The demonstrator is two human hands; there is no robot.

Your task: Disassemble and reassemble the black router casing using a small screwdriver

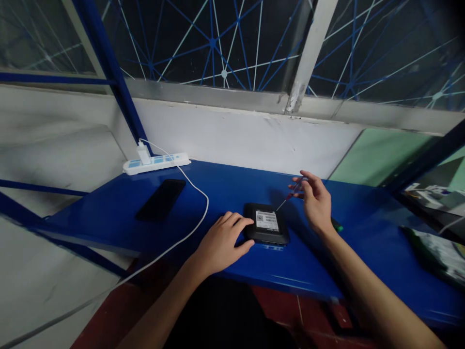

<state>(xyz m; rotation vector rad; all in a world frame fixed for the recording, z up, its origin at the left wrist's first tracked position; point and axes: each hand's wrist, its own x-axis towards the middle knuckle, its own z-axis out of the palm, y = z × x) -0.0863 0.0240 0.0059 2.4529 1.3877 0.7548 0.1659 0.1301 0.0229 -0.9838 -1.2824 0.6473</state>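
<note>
A small black box-shaped device [266, 224] with a white label on top lies on the blue shelf [225, 194]. My left hand [222, 241] rests against its left edge, fingers curled along the side, steadying it. My right hand [315, 199] is raised just right of the device and pinches a thin screwdriver [290, 195] with a red and blue handle. The screwdriver's tip points down-left toward the device's top right corner.
A black phone [161, 199] lies face down at the left of the shelf. A white power strip [156, 163] with a plugged charger sits at the back left; its white cable [198, 203] trails off the front edge. A small dark object [337, 226] lies right of my wrist.
</note>
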